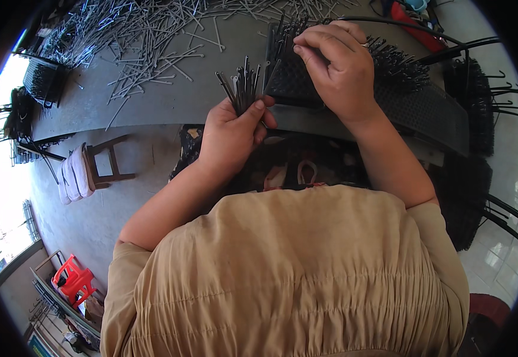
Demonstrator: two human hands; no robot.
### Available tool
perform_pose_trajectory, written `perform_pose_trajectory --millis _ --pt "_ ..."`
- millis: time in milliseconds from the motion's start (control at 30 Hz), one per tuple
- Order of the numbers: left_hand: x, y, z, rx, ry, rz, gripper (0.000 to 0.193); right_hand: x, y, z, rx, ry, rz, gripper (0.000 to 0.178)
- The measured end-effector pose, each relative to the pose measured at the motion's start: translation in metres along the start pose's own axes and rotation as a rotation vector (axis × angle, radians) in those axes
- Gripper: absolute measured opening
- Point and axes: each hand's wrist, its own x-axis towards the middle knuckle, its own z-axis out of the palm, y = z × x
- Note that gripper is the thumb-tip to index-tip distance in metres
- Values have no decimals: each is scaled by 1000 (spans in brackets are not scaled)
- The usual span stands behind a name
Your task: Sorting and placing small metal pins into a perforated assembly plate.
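Note:
My left hand (229,132) is wrapped round a bundle of thin dark metal rods (244,89), whose small flattened or ringed ends point up and away from me. To the right of it, my right hand (342,68) is closed with thumb and forefinger pinched together; whether a rod is between them I cannot make out. Beneath that hand lies a black rack with a mesh-like surface (292,86). Many dark rods (399,65) stick up from it like bristles, and my right hand hides part of them.
Loose metal rods (152,35) lie heaped across the far left of the grey table (229,50). A black rod-filled rack (44,80) is at the table's left end. Black frames with hooks (503,92) stand at the right. A wooden stool (107,160) and red plastic stool (74,279) are at left.

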Motion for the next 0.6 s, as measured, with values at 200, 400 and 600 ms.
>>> perform_pose_trajectory --millis 200,400,600 --pt "1 -1 1 -15 -40 11 15 -7 -7 -4 -129 -98 -58 21" --pt "-1 0 5 14 -67 64 18 -16 -24 -11 810 -239 792 24" --pt "1 -4 5 143 12 10 15 -7 1 0 463 194 260 26"
